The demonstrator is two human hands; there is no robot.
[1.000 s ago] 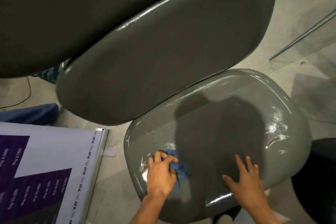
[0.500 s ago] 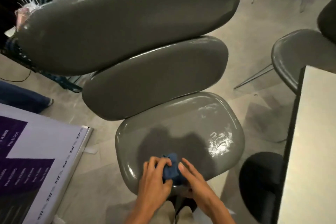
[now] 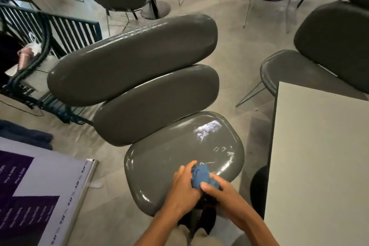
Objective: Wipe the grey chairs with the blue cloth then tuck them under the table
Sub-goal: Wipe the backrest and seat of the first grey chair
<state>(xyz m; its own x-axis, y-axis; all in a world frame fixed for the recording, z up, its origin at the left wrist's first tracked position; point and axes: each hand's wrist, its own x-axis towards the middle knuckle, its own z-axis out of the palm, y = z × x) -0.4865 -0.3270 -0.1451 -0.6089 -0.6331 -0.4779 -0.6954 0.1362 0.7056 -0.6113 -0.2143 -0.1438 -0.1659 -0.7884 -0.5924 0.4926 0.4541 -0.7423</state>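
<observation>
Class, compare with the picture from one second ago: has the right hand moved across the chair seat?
Yes. The right hand has left the seat's right side, where it lay flat, and moved left to grip the blue cloth beside the left hand.

Dim indoor light, glare on seat (image 3: 207,128)

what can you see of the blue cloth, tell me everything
The cloth is a small, soft blue rag, bunched into a crumpled wad rather than spread flat. It sits over the near part of the glossy grey seat. Both hands grip it: the left hand from its left side, the right hand from its right, thumb on top.
</observation>
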